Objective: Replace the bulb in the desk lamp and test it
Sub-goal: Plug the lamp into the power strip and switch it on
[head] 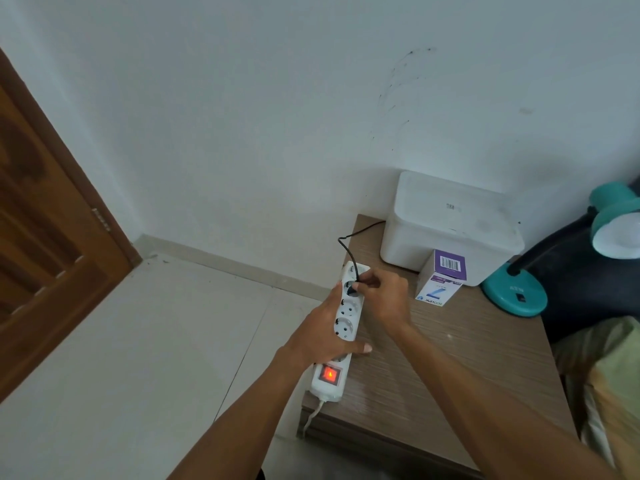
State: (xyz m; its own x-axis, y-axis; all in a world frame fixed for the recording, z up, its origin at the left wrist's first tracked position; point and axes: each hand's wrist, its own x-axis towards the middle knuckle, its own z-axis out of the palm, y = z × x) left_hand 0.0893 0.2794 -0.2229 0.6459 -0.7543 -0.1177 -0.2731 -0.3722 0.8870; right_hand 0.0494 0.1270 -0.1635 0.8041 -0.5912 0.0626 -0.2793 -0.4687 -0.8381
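- Head view, nearest first: both forearms are reaching forward over the near left part of the desk (450, 368).
- Power strip (341, 327) is lying along the desk's left edge; its rocker switch (329, 374) at the near end is glowing orange, so the strip reads as live.
- Left hand (322, 332) is wrapping around the strip's middle, thumb across the top, pinning it in place.
- Right hand (384, 299) is pinching the black plug (352, 289) between fingertips, at the second socket from the far end. Plug is sitting in or at the socket; full seating cannot be told.
- Black cord (349, 251) is arching up from the plug and running back behind the white box (450, 230).
- Judged step: powering the lamp for the test, bulb swap apparently done. Next move calls for a firm straight push on the plug while the left hand is bracing, then a reach across to the switch on the lamp base.
- Bulb carton (441, 278) is standing beside the right hand, against the white box.
- Desk lamp (519, 292), teal, is standing at the far right corner, well apart from both hands. A white bulb (620, 235) is showing in its shade; not visibly lit.
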